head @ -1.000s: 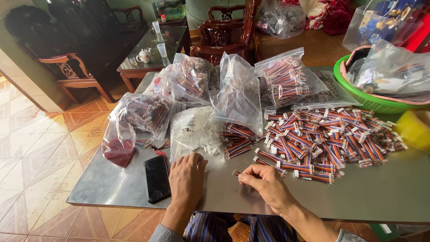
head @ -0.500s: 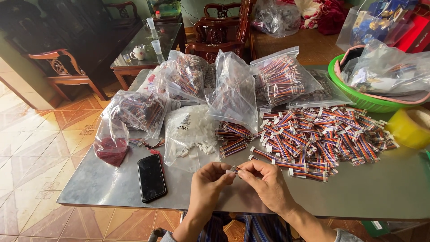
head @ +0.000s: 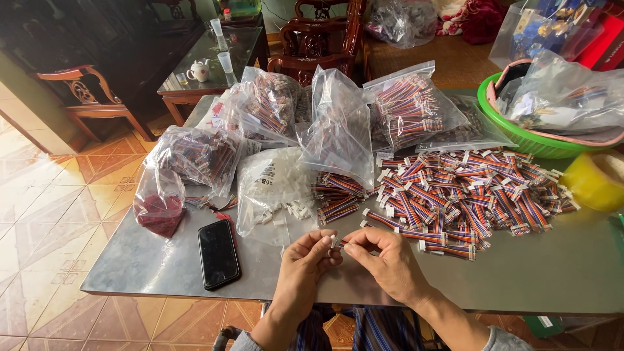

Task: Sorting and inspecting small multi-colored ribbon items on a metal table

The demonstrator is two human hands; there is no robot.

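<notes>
Right at the near edge of the grey metal table (head: 533, 273), the left hand (head: 311, 260) and the right hand (head: 383, 260) meet, fingertips pinched together on a small white connector (head: 335, 242) held between them just above the tabletop. Just beyond the hands lies a wide heap of striped ribbon-wire pieces with white ends (head: 468, 192), and to its left a clear bag of loose white connectors (head: 276, 192). A black phone (head: 218, 253) lies flat near the left hand. Further back stand several clear bags of wire pieces (head: 409, 110), one small bag with dark red contents (head: 158, 208) at the left edge, a green basin (head: 513, 133) and a yellow tape roll (head: 595, 179) at the right.
</notes>
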